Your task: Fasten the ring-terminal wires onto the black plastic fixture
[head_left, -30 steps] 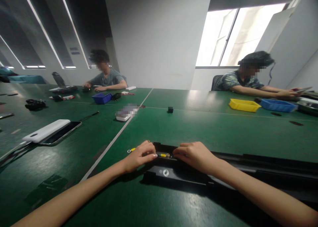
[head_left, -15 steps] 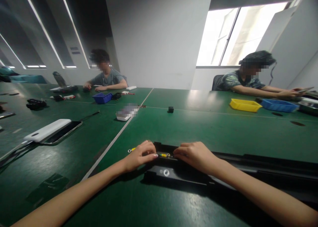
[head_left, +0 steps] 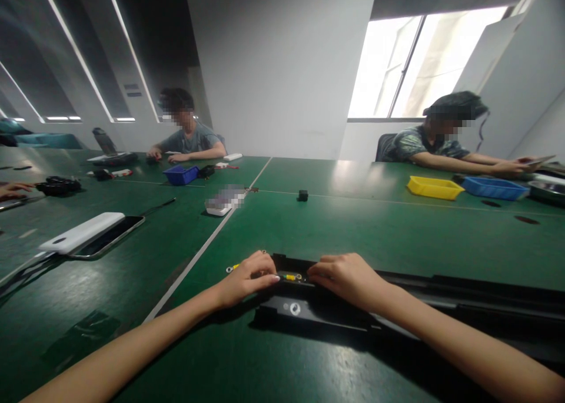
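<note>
A long black channel-shaped housing (head_left: 326, 319) lies on the green table, running off to the right. My left hand (head_left: 249, 278) is closed at its left end around a short wire; one yellow ring terminal (head_left: 291, 277) shows right of the thumb, another (head_left: 232, 268) left of the fingers. My right hand (head_left: 344, 276) reaches into the channel just right of the terminal, fingers pressed together; whatever they pinch is hidden. A round silver fitting (head_left: 295, 309) shows on the near wall of the housing.
On the green table (head_left: 247, 356) are a white power bank (head_left: 83, 232) beside a phone (head_left: 110, 237), a small black block (head_left: 302, 196), a blue-violet bin (head_left: 180, 175), a yellow bin (head_left: 435, 187) and a blue bin (head_left: 497, 187). Two people sit across.
Another person's hand has appeared at the far left edge. My hands have hardly moved, and the view has shifted very slightly.
</note>
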### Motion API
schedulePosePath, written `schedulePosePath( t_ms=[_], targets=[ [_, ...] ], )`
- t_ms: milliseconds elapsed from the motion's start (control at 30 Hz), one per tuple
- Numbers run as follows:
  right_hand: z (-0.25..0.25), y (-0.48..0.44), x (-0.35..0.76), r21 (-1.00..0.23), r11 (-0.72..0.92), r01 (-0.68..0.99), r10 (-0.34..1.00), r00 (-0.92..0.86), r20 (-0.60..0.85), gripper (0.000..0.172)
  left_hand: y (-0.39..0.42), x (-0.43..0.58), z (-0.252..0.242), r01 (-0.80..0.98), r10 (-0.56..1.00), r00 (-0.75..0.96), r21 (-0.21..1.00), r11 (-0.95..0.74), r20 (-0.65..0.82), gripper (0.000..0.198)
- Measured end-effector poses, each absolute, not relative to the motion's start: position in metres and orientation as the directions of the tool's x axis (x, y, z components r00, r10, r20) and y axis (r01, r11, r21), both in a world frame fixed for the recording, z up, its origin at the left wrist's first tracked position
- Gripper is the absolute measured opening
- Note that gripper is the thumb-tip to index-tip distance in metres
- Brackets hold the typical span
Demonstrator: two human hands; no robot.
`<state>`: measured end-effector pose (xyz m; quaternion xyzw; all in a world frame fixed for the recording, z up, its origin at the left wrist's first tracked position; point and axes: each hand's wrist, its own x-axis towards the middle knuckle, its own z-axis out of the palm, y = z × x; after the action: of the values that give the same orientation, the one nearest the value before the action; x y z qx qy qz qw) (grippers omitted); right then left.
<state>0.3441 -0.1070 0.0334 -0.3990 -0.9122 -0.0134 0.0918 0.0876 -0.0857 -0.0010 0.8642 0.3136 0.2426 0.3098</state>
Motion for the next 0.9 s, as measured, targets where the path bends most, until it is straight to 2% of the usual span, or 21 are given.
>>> schedulePosePath(
  t_ms=[367,900],
  targets=[
    [0.0321,-0.1063,0.3439,-0.034,0.68,0.732,0.725,-0.665,0.179,0.021,-0.0866,0.0889,-0.0023,0.391,0.688,0.679,0.665,-0.636,0.258,0.024],
    [0.0329,-0.1068,0.3449,-0.043,0.689,0.723,0.717,-0.673,0.181,0.022,-0.0869,0.0898,-0.0001,0.416,0.7,0.676,0.666,-0.619,0.229,0.024]
  ],
)
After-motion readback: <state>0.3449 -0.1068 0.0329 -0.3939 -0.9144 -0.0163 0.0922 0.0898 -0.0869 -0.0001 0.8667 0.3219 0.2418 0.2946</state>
